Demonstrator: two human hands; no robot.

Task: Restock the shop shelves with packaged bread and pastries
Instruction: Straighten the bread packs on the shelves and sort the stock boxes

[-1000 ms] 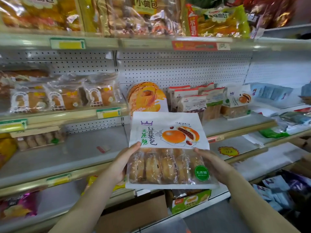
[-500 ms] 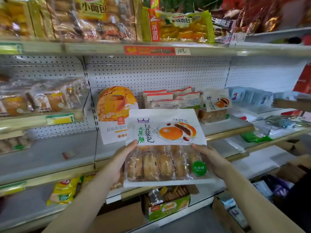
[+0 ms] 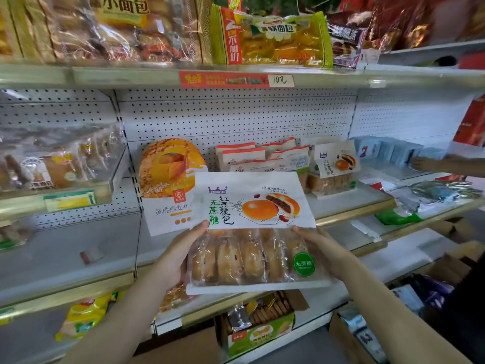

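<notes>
Bun pack (image 3: 252, 206): 红豆餐包, 无蔗糖

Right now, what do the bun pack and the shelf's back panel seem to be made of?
Bun pack: probably plastic film, matte white print above, clear and glossy below, where buns show through under glints. Back panel: seemingly white-painted sheet metal, matte, punched with even rows of holes.

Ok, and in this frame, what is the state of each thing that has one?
red bean bun pack: sealed, held upright in front of the shelf, not on it yet
left hand: grips the pack's left edge
right hand: grips the pack's right edge
matching bun pack: standing upright on the shelf
orange toast bag: upright, partly behind the held pack
green box: open at the top
</notes>
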